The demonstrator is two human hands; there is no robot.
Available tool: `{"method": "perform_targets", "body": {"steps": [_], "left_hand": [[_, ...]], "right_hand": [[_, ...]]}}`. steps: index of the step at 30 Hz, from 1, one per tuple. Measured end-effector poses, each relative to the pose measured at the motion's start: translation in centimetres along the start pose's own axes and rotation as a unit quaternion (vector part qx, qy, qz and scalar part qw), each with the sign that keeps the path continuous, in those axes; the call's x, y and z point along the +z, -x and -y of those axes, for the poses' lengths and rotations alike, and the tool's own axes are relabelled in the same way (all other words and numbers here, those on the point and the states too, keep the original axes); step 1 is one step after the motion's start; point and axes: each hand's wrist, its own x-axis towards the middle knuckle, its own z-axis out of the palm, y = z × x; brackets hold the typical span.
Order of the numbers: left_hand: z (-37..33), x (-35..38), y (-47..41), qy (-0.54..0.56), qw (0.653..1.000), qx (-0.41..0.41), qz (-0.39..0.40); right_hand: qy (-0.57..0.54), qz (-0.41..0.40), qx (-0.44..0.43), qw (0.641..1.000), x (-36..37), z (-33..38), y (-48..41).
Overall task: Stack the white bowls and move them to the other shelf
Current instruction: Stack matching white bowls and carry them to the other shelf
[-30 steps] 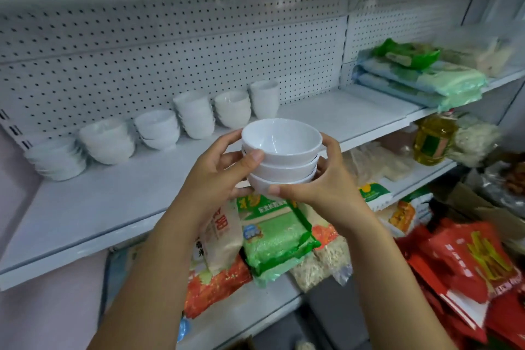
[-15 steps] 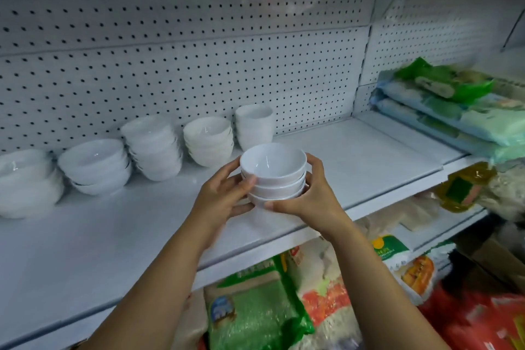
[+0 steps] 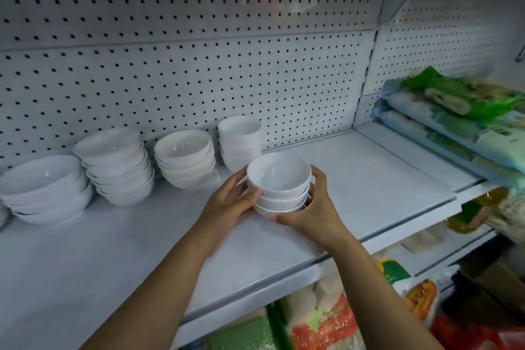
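— Which step are we on?
— Setting down, we judge: our left hand point(image 3: 227, 204) and right hand point(image 3: 315, 210) each curl round the stack of bowls point(image 3: 278, 187), at or just above the shelf point(image 3: 369, 179)
— Next?
— Lower it level, then let go. More bowls point(image 3: 184, 156) stand beyond our left hand; packets point(image 3: 454, 111) lie well right of our right hand, pegboard point(image 3: 199, 79) behind

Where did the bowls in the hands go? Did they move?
Yes. The held bowls went from in front of the shelf edge inward over it, toward the rightmost back stack.

Held bowl stack point(image 3: 278, 185) between both hands over shelf point(image 3: 355, 176), four bowl stacks point(image 3: 184, 158) behind-left along pegboard point(image 3: 199, 71), packets point(image 3: 460, 111) right.
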Motion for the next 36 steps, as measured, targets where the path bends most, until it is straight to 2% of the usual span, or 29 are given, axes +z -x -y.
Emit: {"method": "perform_targets", "body": {"steps": [3,5,7,9,11,17,24,36], "left_hand": [[0.5,0.1,-0.6,-0.089,0.995,0.039,-0.015],[1.3,-0.6,-0.9,-0.203,0.975,0.053,-0.076],[2.1,-1.6,-0.8,-0.355,0.922,0.056,-0.143],[2.7,-2.4,-0.4,-0.482,0.859,0.065,-0.161],[3.2,-3.1,-0.2,-0.537,0.828,0.054,-0.151],[4.4,-3.6,-0.7,-0.617,0.775,0.036,-0.131],[4.5,-3.8,-0.8,-0.626,0.769,0.026,-0.129],[4.9,-4.2,-1.1,-0.631,0.765,0.021,-0.128]], "right_hand": [[-0.002,-0.003,-0.007,1.000,-0.2,-0.5,-0.9],[0.004,-0.012,-0.009,1.000,-0.3,-0.9,-1.8],[0.016,-0.031,-0.011,0.999,-0.4,-1.4,-2.8],[0.025,-0.056,-0.015,0.998,-0.3,-1.8,-3.9],[0.031,-0.086,-0.012,0.996,0.0,-1.9,-5.3],[0.014,-0.148,0.012,0.989,0.9,-2.3,-9.5],[-0.010,-0.169,0.057,0.984,1.1,-2.2,-13.8],[0.022,-0.188,0.085,0.978,1.4,-2.1,-16.5]]}}
